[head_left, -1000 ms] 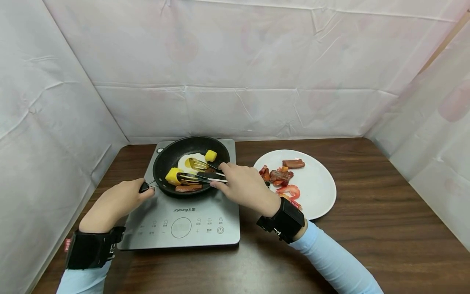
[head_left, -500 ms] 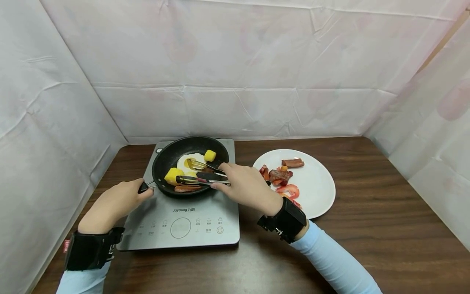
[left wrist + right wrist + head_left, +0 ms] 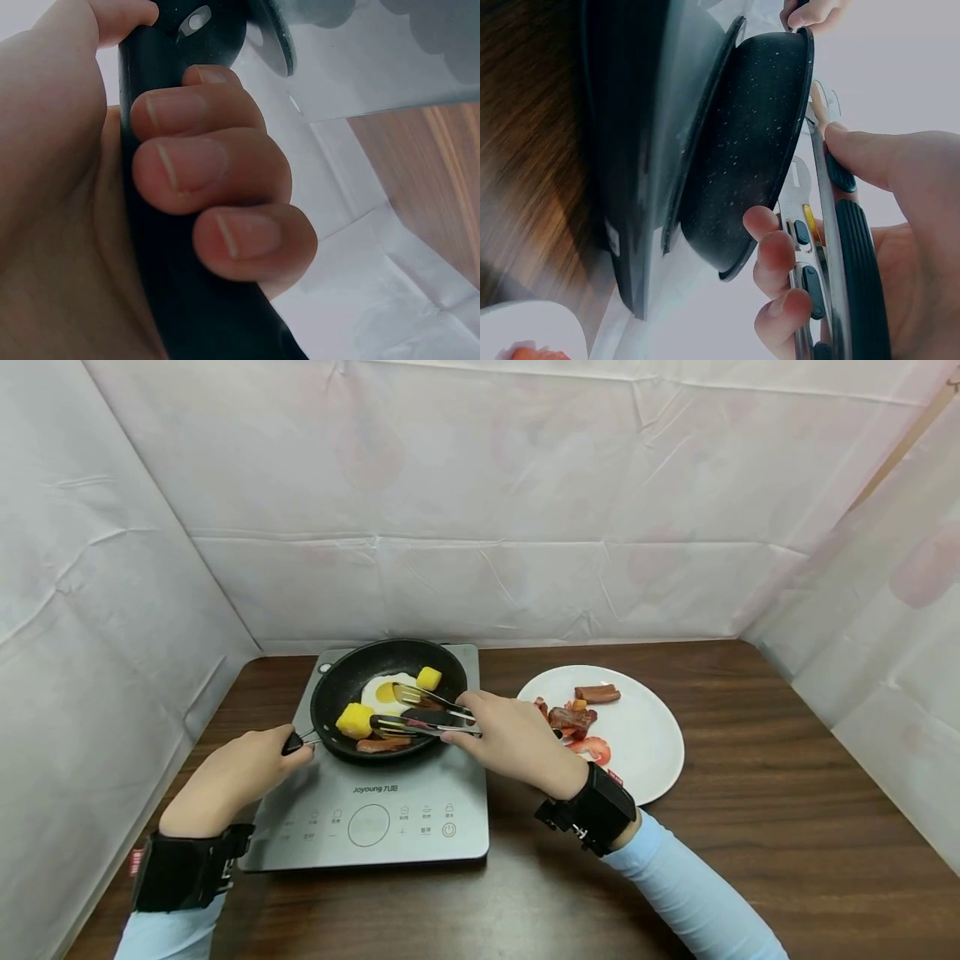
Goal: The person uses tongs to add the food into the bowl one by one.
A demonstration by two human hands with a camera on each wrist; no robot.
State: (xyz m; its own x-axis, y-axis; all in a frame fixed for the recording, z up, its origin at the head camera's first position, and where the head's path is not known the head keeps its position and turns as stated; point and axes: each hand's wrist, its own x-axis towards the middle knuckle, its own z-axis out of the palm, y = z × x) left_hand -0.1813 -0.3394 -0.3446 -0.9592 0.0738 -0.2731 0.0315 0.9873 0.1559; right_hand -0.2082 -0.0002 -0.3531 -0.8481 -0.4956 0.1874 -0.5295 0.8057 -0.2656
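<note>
My left hand (image 3: 234, 775) grips the black handle (image 3: 187, 300) of a frying pan (image 3: 339, 675), fingers curled round it in the left wrist view. My right hand (image 3: 517, 739) holds metal tongs with black grips (image 3: 862, 277), the two arms spread apart. Fork-like tong ends reach over the food in the pan. Under and beside them lie a fried egg (image 3: 371, 695), a large yellow chunk (image 3: 355, 721), a smaller yellow chunk (image 3: 428, 678) and a brown strip of meat (image 3: 384, 745). The tongs partly hide the egg and another brown piece.
The pan stands on a grey induction cooktop (image 3: 420, 785). At its right, a white plate (image 3: 651, 735) bears browned meat pieces (image 3: 573, 720), a sausage piece (image 3: 597, 693) and a shrimp (image 3: 592, 748). Pale sheeting (image 3: 480, 585) encloses the back and sides of the wooden table (image 3: 750, 760).
My right hand has shifted slightly right with the tongs, so their ends have drawn back a little over the egg and large yellow chunk. The left hand and pan stay put.
</note>
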